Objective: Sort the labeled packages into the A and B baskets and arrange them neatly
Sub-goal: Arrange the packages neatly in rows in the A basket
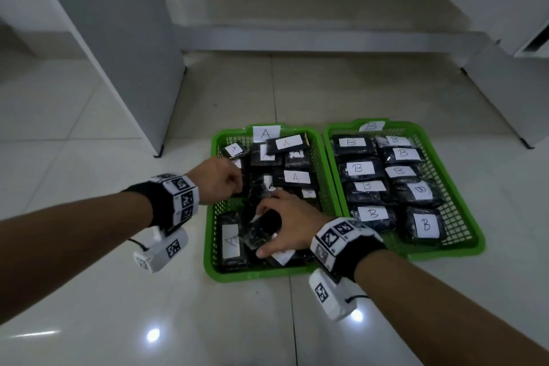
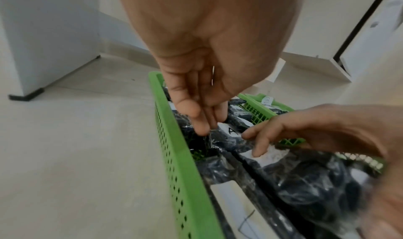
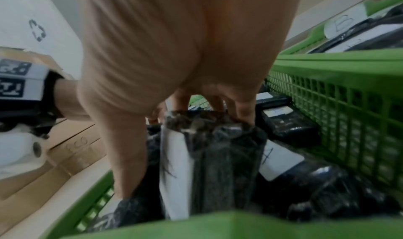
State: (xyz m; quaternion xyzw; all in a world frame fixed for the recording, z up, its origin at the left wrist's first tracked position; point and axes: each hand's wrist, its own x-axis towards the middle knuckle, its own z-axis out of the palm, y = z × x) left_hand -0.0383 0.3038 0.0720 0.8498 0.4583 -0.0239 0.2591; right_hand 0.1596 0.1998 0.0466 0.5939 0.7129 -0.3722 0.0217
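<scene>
Black plastic-wrapped package, white-labelled, gripped by right hand fingers; left hand pinches another.

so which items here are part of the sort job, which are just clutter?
Job:
A basket
B basket
A packages
B packages
package in right hand
left hand
right hand

Clutter:
white cabinet
cardboard box

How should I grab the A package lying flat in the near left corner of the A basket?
Take the A package from above by its two long edges. It lies flat, label up, with the A basket wall close on its left, so sideways reach looks blocked.
</scene>
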